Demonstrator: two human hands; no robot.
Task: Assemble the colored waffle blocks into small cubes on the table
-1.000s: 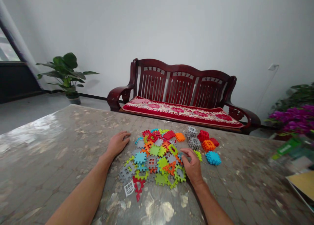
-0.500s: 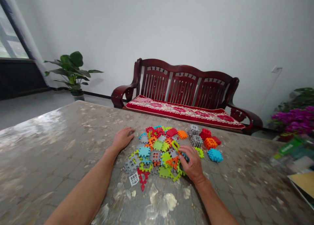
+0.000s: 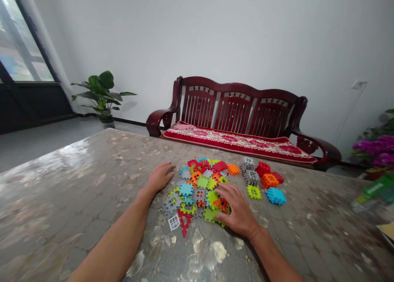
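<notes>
The surface (image 3: 92, 200) runs out of frame beneath both hands. Beyond them, its far edge hides the lower part of the bench (image 3: 232, 105). Between the hands lies the pile of toothed pieces (image 3: 200, 195); the right hand (image 3: 238, 210), thumb and fingers wide apart, covers some, contact unclear. The left hand (image 3: 159, 177) lies loosely spread. Far right of both, a green package (image 3: 377, 186) bears lettering too blurred to read.

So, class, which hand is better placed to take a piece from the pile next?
Probably the right hand: its spread fingers are over the pile, while the left hand lies apart from it.
</notes>
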